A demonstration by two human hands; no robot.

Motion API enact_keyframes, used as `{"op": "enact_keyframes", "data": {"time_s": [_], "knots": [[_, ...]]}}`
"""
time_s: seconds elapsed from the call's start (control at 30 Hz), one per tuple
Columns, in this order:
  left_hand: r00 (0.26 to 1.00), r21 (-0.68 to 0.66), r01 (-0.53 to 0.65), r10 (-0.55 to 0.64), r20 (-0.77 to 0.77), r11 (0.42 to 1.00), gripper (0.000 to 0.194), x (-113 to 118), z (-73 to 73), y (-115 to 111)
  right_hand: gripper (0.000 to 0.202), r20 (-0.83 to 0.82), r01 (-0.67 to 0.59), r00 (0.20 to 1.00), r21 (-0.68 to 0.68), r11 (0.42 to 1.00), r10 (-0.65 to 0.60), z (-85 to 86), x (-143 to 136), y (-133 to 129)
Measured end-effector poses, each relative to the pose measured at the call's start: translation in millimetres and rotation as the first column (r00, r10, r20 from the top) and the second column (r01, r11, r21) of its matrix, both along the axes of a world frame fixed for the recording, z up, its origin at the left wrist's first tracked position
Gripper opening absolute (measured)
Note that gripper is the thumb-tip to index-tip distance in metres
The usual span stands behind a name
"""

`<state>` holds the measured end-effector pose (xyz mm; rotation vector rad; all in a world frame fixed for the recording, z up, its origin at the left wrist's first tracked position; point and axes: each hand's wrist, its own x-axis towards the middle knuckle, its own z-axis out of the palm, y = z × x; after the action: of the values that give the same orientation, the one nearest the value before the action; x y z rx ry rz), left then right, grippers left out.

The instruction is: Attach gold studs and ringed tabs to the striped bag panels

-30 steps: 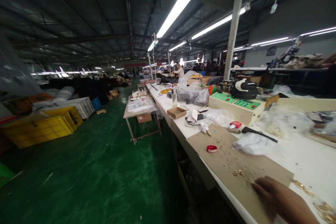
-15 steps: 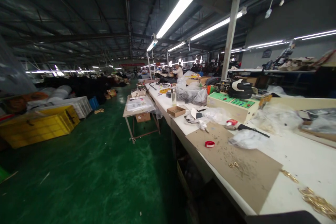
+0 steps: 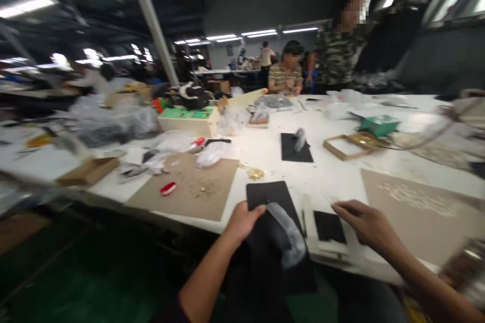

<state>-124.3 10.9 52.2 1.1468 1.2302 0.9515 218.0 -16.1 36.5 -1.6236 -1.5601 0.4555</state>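
Note:
My left hand (image 3: pixel 244 219) grips the edge of a flat black panel (image 3: pixel 265 193), thumb on top, at the front edge of the white table. A curved strap or handle wrapped in clear plastic (image 3: pixel 290 234) is fixed to the panel. My right hand (image 3: pixel 364 219) is raised over the table with thumb and fingers pinched together; whatever is between the fingertips is too blurred to make out. Just left of it sits a pale frame-like tray (image 3: pixel 329 247) with a black rectangle (image 3: pixel 329 227) in it. Gold-coloured metal pieces (image 3: pixel 255 173) lie beyond the panel.
Brown sheets with small parts lie at left (image 3: pixel 212 202) and right (image 3: pixel 424 222). A second black panel (image 3: pixel 290 149), a cardboard tray (image 3: pixel 341 154), a green device (image 3: pixel 379 123) and a green-topped machine (image 3: pixel 189 118) stand farther back. Co-workers (image 3: pixel 284 75) are across the table.
My view has swung right, from the aisle to the table. Both my hands have come into view, the left with the black panel in it.

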Motion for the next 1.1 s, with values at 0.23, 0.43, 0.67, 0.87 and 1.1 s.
{"op": "enact_keyframes", "data": {"time_s": [0.23, 0.43, 0.67, 0.87, 1.1], "knots": [[0.981, 0.089, -0.086, 0.1, -0.166, 0.992, 0.054, 2.6, -34.7, 26.3, 0.025, -0.081, -0.106, 0.991, -0.05, 0.993, 0.102, -16.9, 3.3, 16.1], [0.981, 0.127, -0.11, 0.128, -0.147, 0.986, 0.05, 5.5, -38.5, 21.5, 0.013, 0.152, -0.326, 0.938, 0.083, 0.942, 0.311, -31.5, -9.5, 19.5], [0.972, 0.146, -0.099, 0.127, -0.198, 0.984, 0.051, 4.7, -38.3, 25.0, 0.015, 0.396, -0.47, 0.826, 0.09, 0.878, 0.402, -26.3, 0.1, 21.5], [0.972, 0.13, -0.085, 0.111, -0.209, 0.988, 0.055, 3.5, -37.4, 24.8, 0.018, 0.425, -0.423, 0.817, -0.02, 0.906, 0.391, -18.1, 4.3, 18.3], [0.972, 0.143, -0.082, 0.111, -0.206, 0.986, 0.051, 2.6, -38.6, 24.1, 0.022, 0.401, -0.336, 0.867, 0.031, 0.941, 0.296, -14.5, -6.8, 13.3]]}}
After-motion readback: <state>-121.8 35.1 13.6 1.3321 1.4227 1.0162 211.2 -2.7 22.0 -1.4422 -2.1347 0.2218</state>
